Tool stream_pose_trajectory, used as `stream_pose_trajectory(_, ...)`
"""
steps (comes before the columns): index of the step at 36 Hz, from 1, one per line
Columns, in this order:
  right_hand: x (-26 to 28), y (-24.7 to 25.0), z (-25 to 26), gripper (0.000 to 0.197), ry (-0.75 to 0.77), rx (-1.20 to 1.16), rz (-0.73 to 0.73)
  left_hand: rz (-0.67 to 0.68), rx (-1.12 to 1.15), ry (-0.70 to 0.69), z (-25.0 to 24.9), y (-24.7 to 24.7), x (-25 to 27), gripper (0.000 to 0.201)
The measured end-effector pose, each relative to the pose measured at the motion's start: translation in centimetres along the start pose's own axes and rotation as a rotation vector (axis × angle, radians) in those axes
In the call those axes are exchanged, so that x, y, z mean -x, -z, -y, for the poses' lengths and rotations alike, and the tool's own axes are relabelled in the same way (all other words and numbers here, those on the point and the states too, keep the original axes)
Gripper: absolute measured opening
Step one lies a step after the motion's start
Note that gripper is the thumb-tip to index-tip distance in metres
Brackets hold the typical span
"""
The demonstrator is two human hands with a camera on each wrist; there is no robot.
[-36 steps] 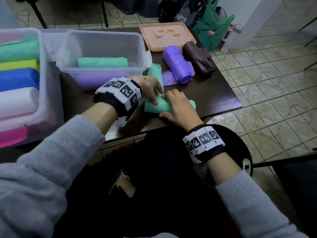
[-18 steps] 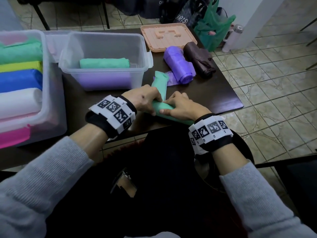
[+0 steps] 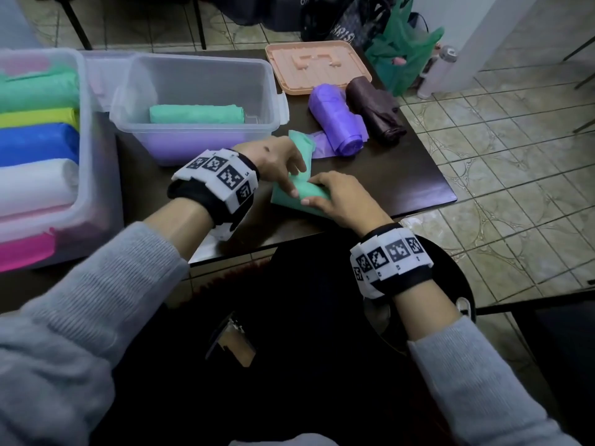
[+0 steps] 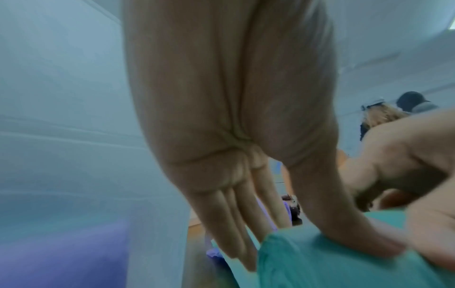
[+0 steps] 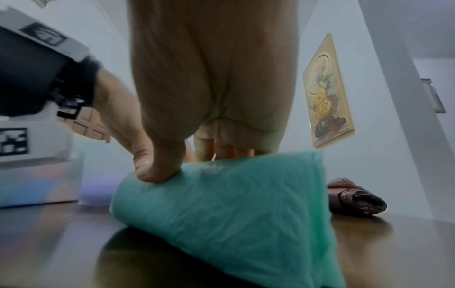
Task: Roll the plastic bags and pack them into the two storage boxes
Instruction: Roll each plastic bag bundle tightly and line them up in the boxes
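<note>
1. A mint-green plastic bag (image 3: 299,191), thin and crinkled, lies half rolled into a soft tube at the near edge of a dark glossy table (image 3: 402,181).
2. The left hand (image 3: 277,159) presses on the roll with straight fingers and thumb, not curled around it.
3. The right hand (image 3: 341,201) grips the roll, thumb and fingers curled around it.
4. Behind, a clear plastic storage box (image 3: 199,91) holds 1 green roll (image 3: 196,114).
5. A larger clear box (image 3: 80,123) at left holds green, yellow, blue, white and pink rolls.
6. A purple roll (image 3: 338,120) and a brown roll (image 3: 373,111) lie beside a peach lid (image 3: 317,67).
</note>
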State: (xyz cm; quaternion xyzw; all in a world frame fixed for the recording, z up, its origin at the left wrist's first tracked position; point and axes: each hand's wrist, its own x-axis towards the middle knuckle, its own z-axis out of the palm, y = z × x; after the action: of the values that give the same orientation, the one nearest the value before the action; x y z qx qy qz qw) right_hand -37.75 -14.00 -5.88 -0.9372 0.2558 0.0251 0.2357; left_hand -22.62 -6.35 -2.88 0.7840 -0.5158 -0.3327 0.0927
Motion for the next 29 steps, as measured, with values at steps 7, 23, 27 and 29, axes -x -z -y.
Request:
stream_pose_trajectory(7,-1.9,1.2,-0.5,0.04,0.002,0.021,0.143,-0.298,-0.069,-0.071,-0.2,-2.1,0.7,0.038)
stream_pose_trajectory(23,-1.8,-1.7,-0.1,0.027,-0.025,-0.01,-0.324,-0.192,-0.184,-0.07,0.4,-2.0,-0.7,0.069)
stream_pose_trajectory(27,-1.0,-2.7,-0.2,0.038,-0.018,0.036,-0.337,-0.109,-0.15,-0.047,0.5,-1.2,-0.9,0.067)
stream_pose_trajectory(29,-0.6,-2.5,-0.3,0.054,0.005,0.062,-0.253,-0.073,-0.144,-0.039,0.7,-0.9,-1.0,0.066)
